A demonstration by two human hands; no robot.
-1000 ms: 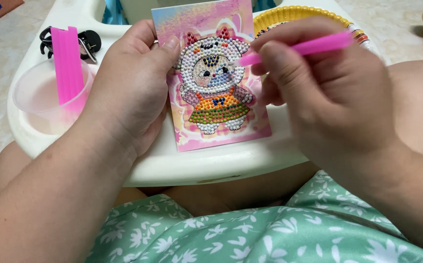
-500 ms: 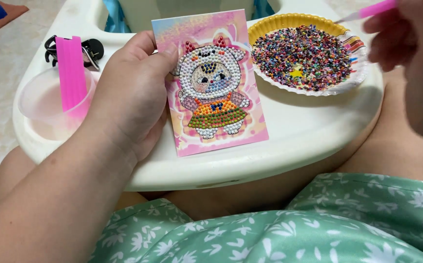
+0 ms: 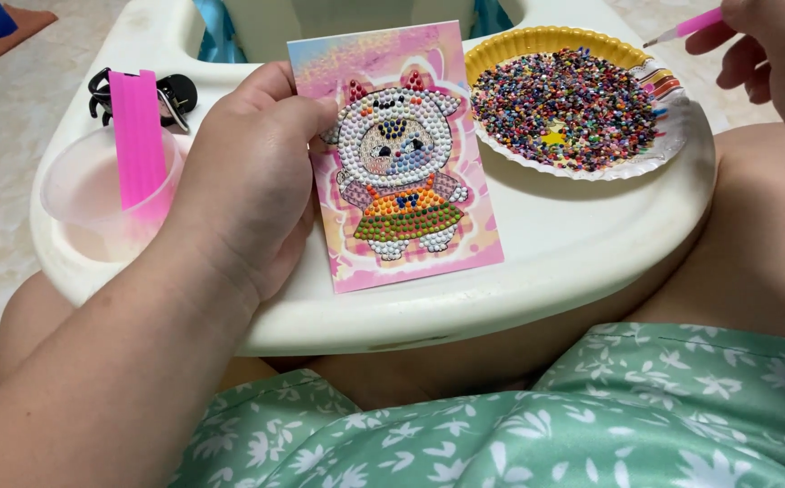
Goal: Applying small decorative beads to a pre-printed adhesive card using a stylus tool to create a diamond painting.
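Observation:
My left hand grips the left edge of a pink diamond-painting card that shows a bead-covered cartoon figure; the card lies on a white plastic tray. My right hand is at the top right corner, holding a pink applicator pen whose tip points down-left, just above the far right rim of a yellow paper plate. The plate is full of mixed coloured beads.
A clear plastic cup with a flat pink strip standing in it sits in the tray's left recess. A black hair claw lies behind it. Tiled floor shows on the left; my green floral clothing fills the bottom.
My right hand with the pen has lifted off the card and swung up and right to the plate of beads. My left hand still holds the card.

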